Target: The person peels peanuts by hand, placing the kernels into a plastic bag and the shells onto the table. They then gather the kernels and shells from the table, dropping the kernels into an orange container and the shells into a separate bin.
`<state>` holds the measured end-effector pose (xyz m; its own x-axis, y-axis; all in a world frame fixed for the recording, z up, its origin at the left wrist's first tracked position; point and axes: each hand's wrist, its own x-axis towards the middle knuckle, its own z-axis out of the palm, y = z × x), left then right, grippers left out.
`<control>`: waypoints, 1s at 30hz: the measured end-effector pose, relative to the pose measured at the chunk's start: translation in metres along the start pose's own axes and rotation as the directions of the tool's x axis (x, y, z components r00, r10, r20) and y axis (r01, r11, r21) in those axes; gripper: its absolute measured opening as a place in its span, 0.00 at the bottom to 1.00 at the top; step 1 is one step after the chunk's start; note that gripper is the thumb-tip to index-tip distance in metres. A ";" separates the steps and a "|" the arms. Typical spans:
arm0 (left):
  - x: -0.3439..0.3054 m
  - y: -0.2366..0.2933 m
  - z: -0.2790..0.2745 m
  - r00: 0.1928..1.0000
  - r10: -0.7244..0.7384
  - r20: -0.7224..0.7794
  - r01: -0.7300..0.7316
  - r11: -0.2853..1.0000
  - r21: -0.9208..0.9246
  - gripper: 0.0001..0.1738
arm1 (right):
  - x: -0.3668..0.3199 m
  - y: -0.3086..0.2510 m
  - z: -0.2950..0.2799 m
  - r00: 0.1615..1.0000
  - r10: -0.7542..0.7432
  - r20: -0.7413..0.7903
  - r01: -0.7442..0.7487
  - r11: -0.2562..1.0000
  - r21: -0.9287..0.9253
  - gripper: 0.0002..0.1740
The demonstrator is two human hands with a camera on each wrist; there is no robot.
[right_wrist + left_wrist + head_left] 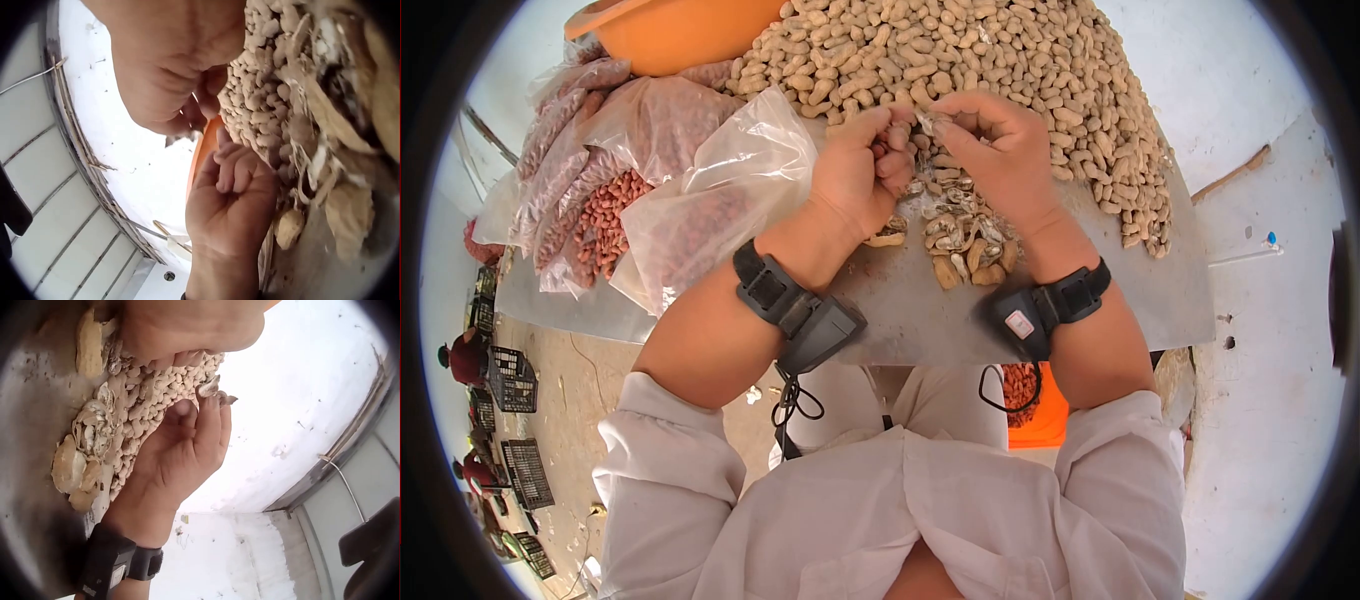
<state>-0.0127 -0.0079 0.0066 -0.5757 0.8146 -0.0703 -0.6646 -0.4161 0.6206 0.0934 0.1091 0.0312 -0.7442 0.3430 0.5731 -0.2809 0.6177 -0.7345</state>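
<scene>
Pinched between the thumb and fingertips of my right hand is a broken piece of peanut shell, pale on its inner side. My left hand is close beside it, palm turned up and fingers curled in. Nothing shows between those fingers in the right wrist view, though the inside of the curl is partly hidden. Under both hands, broken peanut shells lie in a small heap on the metal tabletop. A large pile of unshelled peanuts rises just beyond the fingertips.
To the left lie clear plastic bags of red peanut kernels, one bag open toward the hands. An orange basin stands behind them. Below the table's front edge is an orange container with red kernels. A white wall is on the right.
</scene>
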 end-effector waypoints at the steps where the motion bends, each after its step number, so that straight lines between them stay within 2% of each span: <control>1: 0.000 0.002 -0.001 0.999 0.045 -0.013 -0.045 0.999 0.023 0.09 | 0.002 0.003 -0.005 0.997 0.036 0.072 -0.039 0.999 0.038 0.08; 4: 0.002 0.009 -0.004 0.995 0.099 -0.031 -0.097 0.994 0.055 0.09 | 0.006 0.008 -0.013 0.961 -0.035 0.273 0.016 0.997 0.072 0.09; 7: 0.001 0.009 -0.004 0.995 0.097 0.000 -0.096 0.994 0.047 0.09 | 0.010 0.001 -0.019 0.920 0.257 0.295 -0.163 0.938 -0.307 0.10; 10: 0.003 0.005 -0.003 0.998 0.068 0.016 -0.068 0.997 0.034 0.10 | 0.007 0.024 -0.013 0.939 0.153 0.309 0.072 0.788 -0.611 0.12; 16: 0.002 0.006 -0.001 1.000 -0.009 -0.008 0.009 1.000 -0.021 0.18 | 0.005 0.032 -0.004 0.935 0.207 0.289 0.080 0.669 -0.739 0.12; 22: 0.001 0.007 -0.001 0.999 -0.047 0.020 0.048 0.995 -0.082 0.26 | 0.002 0.026 -0.006 0.914 0.194 0.355 0.126 0.698 -0.705 0.13; 25: 0.000 0.008 -0.001 0.998 -0.051 0.044 0.056 0.992 -0.113 0.23 | 0.001 0.036 -0.008 0.924 0.085 0.372 0.197 0.730 -0.655 0.12; 28: 0.004 0.007 -0.005 0.998 -0.038 0.041 0.040 0.998 -0.050 0.19 | 0.005 0.032 -0.011 0.963 -0.082 0.257 0.211 0.822 -0.529 0.11; 29: 0.006 0.006 -0.007 0.999 -0.031 0.036 0.031 0.999 -0.012 0.19 | 0.007 0.028 -0.012 0.980 0.048 0.193 0.020 0.943 -0.333 0.10; 30: 0.005 0.006 -0.007 0.999 -0.014 0.052 0.011 0.999 0.049 0.17 | 0.010 0.017 -0.011 0.969 0.189 0.160 -0.173 0.979 -0.107 0.10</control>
<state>-0.0226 -0.0087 0.0047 -0.5410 0.8401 -0.0386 -0.6468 -0.3863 0.6576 0.0884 0.1312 0.0280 -0.8712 0.3357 0.3582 -0.0811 0.6212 -0.7794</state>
